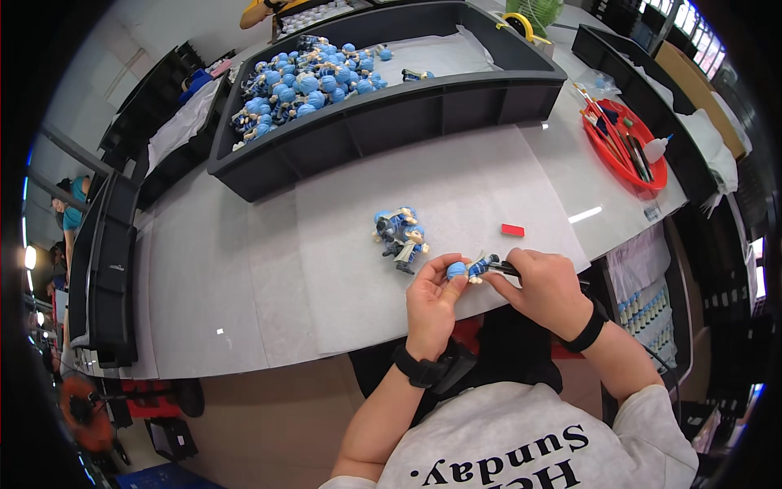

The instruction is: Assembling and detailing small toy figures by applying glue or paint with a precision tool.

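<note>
Near the front edge of the table, my left hand [430,310] pinches a small figurine [457,270] by its round blue head. The figurine lies sideways, its blue-and-cream body and dark feet pointing right. My right hand [552,292] is closed around a slim black tool [507,268], whose tip is at the figurine's feet; its exact kind is too small to make out. Just beyond my left hand, a few similar figurines [405,238] lie together on white sheeting. A small red block [512,231] rests beyond my right hand.
A large dark grey bin [391,137] heaped with blue-headed figurines [305,85] stands across the far side. To the right, a red oval tray [612,177] holds brushes and a small white bottle [656,149]. More dark bins [110,269] line the left. Yellow tape [519,24] sits far back.
</note>
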Tool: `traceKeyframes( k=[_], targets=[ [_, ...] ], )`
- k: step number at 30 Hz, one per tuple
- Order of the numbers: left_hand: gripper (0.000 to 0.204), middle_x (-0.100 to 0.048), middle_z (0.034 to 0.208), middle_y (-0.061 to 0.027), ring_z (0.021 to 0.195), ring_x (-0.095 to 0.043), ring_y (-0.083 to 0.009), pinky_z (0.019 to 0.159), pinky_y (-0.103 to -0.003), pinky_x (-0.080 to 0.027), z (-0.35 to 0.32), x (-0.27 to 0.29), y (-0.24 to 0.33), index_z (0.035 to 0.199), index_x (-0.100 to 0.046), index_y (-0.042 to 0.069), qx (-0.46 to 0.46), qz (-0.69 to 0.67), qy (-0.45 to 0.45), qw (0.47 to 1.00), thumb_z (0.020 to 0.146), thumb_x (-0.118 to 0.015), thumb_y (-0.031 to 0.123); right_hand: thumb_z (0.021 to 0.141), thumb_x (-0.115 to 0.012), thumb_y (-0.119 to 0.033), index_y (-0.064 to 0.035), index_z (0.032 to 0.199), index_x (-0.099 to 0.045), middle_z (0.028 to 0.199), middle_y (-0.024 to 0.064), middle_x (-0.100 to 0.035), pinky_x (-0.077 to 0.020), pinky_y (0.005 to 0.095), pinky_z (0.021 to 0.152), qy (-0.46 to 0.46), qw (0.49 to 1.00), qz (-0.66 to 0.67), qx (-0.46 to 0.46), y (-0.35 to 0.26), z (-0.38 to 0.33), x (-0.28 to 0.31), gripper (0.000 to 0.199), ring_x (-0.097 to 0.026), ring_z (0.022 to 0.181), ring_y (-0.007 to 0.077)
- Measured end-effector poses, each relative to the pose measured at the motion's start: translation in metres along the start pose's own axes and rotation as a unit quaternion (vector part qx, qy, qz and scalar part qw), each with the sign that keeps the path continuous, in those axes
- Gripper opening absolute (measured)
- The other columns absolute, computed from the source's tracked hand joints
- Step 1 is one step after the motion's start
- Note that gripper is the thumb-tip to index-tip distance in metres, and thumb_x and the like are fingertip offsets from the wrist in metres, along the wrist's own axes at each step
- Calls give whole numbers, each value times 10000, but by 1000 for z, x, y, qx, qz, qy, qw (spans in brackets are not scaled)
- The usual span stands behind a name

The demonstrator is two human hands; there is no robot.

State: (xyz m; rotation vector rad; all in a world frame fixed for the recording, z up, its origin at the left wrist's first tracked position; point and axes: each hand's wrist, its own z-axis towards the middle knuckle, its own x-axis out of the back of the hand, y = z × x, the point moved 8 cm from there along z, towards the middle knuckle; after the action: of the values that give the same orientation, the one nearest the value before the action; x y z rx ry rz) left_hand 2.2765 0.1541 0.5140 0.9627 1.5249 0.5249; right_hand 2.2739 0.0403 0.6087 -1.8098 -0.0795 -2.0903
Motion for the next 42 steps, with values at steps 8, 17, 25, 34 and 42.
traceKeyframes(
  k=[8, 17, 25, 34, 42],
  targets=[
    [245, -550, 1019, -103, 915, -543, -128, 830, -234, -457, 0, 1, -2, 1087, -472, -35, 35, -31, 26, 999, 842, -472, -39, 657, -608, -123, -75, 961, -540, 567, 104, -557, -442, 369, 485, -159, 979, 68, 106, -20, -8, -6, 315, -561, 525, 280],
    [229, -550, 1034, -116, 923, -543, -146, 838, -272, -463, -2, 0, -1, 1085, -471, -37, 18, -1, -7, 1000, 859, -464, -5, 733, -531, -29, 39, 1047, -485, 769, 178, -536, -440, 363, 646, 30, 989, 126, -67, 54, 12, 39, 325, -541, 689, 304],
    [254, -527, 1091, -116, 982, -516, -152, 840, -278, -443, -4, 0, 0, 1104, -494, -42, 25, 4, -16, 1000, 852, -461, -21, 737, -528, 11, 72, 1116, -454, 903, 181, -500, -422, 355, 752, -42, 999, -11, -12, 72, 25, 7, 391, -499, 823, 314],
    [309, -525, 1108, -117, 975, -529, -164, 847, -275, -437, -5, -1, 3, 1152, -469, -47, 20, 11, -29, 999, 844, -472, -31, 751, -613, -100, 29, 930, -573, 792, 158, -570, -463, 325, 645, 10, 956, 294, -12, 22, 19, 14, 224, -573, 719, 270],
    [308, -538, 1090, -115, 954, -536, -152, 826, -257, -445, -4, -3, -1, 1149, -471, -44, 10, 17, -24, 1000, 843, -489, -18, 753, -624, -126, -27, 895, -595, 778, 114, -540, -437, 296, 577, -28, 929, 365, -61, 11, 2, -24, 175, -536, 643, 220]
  ],
)
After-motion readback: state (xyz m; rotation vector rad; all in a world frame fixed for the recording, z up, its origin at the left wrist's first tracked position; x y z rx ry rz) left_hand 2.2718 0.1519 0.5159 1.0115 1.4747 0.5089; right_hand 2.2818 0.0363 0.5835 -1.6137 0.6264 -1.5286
